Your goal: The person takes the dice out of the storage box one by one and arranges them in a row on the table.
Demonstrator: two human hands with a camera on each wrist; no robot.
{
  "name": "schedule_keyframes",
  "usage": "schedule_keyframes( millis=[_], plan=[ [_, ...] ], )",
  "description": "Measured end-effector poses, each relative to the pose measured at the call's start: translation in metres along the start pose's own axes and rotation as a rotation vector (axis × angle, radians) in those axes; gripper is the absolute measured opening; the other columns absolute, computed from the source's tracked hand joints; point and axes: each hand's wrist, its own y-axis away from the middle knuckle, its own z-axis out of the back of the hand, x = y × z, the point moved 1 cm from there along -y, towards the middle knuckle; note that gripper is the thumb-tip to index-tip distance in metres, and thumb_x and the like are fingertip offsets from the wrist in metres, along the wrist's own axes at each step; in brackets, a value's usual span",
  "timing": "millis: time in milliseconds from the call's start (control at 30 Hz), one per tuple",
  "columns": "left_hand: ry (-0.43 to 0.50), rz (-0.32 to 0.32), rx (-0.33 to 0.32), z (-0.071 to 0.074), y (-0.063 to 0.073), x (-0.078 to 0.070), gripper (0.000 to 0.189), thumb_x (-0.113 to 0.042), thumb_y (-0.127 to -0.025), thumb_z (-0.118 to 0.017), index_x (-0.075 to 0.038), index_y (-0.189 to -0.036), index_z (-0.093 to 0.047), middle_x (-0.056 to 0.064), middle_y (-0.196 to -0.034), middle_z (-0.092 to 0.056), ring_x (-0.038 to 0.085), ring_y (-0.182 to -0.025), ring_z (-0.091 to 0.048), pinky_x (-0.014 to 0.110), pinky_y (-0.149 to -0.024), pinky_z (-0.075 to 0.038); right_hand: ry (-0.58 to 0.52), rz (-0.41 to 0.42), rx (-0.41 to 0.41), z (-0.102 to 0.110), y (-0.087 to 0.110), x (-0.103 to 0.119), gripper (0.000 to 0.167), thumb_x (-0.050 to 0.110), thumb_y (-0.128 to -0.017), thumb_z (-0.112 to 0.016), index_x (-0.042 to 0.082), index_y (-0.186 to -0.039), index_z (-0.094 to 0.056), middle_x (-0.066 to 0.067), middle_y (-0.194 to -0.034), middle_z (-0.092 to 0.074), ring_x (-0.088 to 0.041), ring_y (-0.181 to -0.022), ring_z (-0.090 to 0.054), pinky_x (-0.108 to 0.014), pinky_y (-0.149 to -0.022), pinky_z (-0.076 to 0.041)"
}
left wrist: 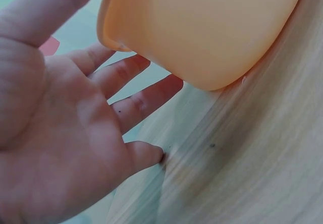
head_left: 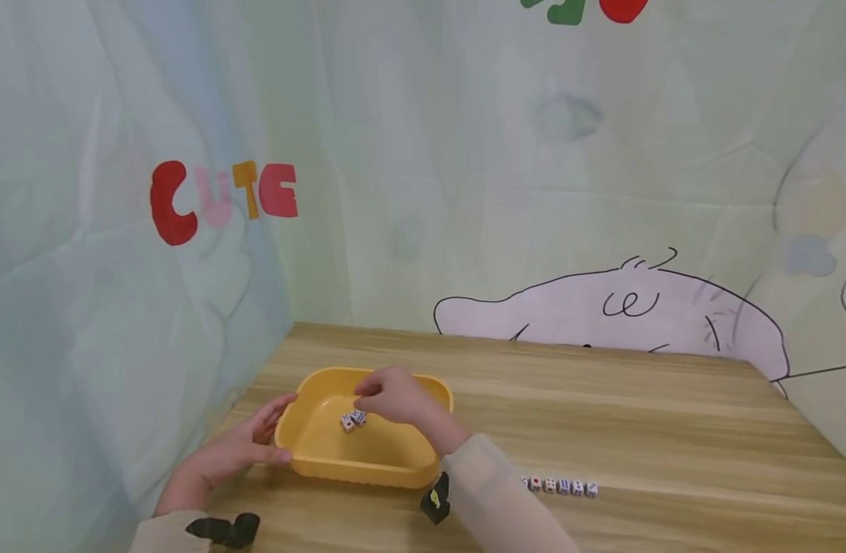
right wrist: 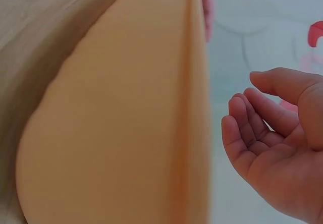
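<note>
A yellow plastic tray [head_left: 367,472] with rounded corners stands on the table at the left. My left hand [head_left: 239,445] lies along its left end, fingertips at the outer wall and thumb near the front corner. In the left wrist view the fingers of that hand [left wrist: 75,118] are spread and fairly straight against the tray wall [left wrist: 202,27]. Over the tray's inside hovers my right hand [head_left: 398,395], fingers loosely bent. The right wrist view shows a gap between thumb and fingers of this hand [right wrist: 277,133], with nothing held. Small white dice [head_left: 348,424] lie together on the tray floor.
On the wooden table [head_left: 637,415], right of the tray, several white dice [head_left: 564,486] stand in a row, its left end partly hidden by the right sleeve [head_left: 495,491]. Printed cloth walls [head_left: 367,153] rise behind and at the left.
</note>
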Motion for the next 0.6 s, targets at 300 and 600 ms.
schedule_keyframes(
  millis=[300, 600],
  plan=[
    [-0.03, 0.015, -0.011, -0.001, -0.002, -0.003, 0.091, -0.006, -0.087, -0.069, 0.003, -0.151, -0.005, 0.032, -0.155, -0.009, 0.019, -0.135, -0.034, 0.01, -0.093, -0.035, 0.009, -0.02, -0.016, -0.014, -0.011, -0.013, 0.016, 0.012, -0.087, -0.07, 0.001, -0.098, -0.072, -0.004, -0.091, -0.07, -0.01, -0.079, -0.057, -0.025, -0.071, -0.049],
    [-0.031, 0.011, -0.012, -0.001, 0.001, -0.003, 0.09, -0.005, -0.086, -0.069, 0.003, -0.151, -0.007, 0.033, -0.155, -0.009, -0.003, -0.124, -0.039, 0.01, -0.092, -0.033, -0.032, -0.08, -0.045, -0.022, -0.014, -0.024, 0.017, 0.012, -0.084, -0.072, 0.001, -0.097, -0.073, -0.005, -0.091, -0.071, -0.011, -0.079, -0.056, -0.027, -0.07, -0.049]
  ],
)
